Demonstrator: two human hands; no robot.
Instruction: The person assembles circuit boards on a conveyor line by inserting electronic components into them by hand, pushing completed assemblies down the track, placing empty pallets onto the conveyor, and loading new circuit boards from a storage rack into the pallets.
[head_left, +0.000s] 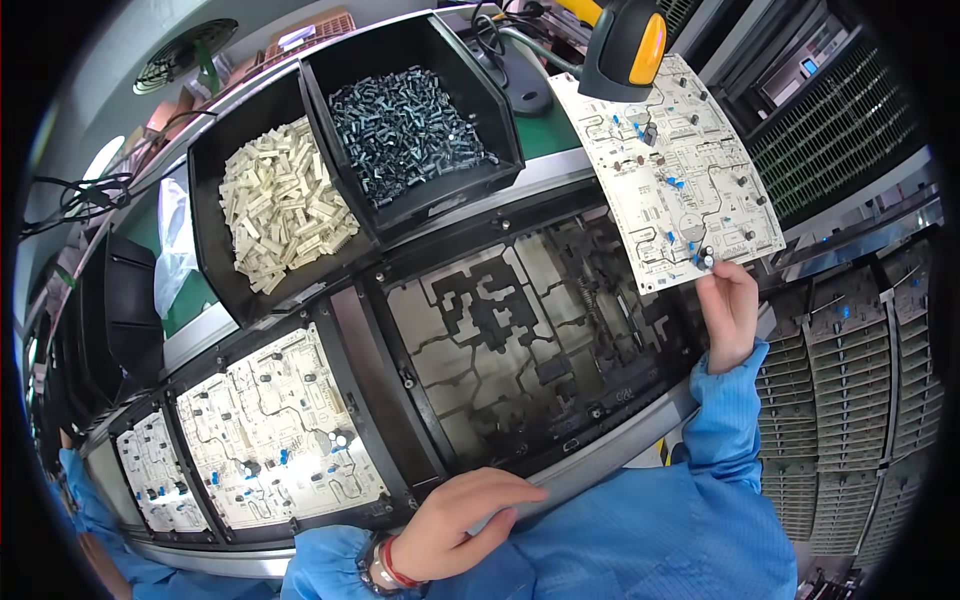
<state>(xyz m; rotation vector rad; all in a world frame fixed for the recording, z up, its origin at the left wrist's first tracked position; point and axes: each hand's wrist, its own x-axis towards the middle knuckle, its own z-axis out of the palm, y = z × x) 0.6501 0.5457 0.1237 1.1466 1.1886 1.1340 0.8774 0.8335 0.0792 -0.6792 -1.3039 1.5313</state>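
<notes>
My right hand point(730, 318) pinches the near edge of a white circuit board point(655, 185), raised and tilted at the right. Small blue and black parts dot the board. Over its far end hangs a black and yellow barcode scanner point(630, 50), hiding a bit of it. Close to my body, my left hand point(458, 522) holds nothing, its fingers loosely stretched and apart. It lies just in front of a black fixture frame point(545, 345) with cut-out recesses and no board in it.
Two populated boards point(275, 430) sit in frames along the line to the left. Behind stand black bins of cream blocks point(285, 205) and small dark cylindrical parts point(405, 130). Slotted racks point(850, 380) fill the right side. Another person's blue sleeve point(90, 510) shows at far left.
</notes>
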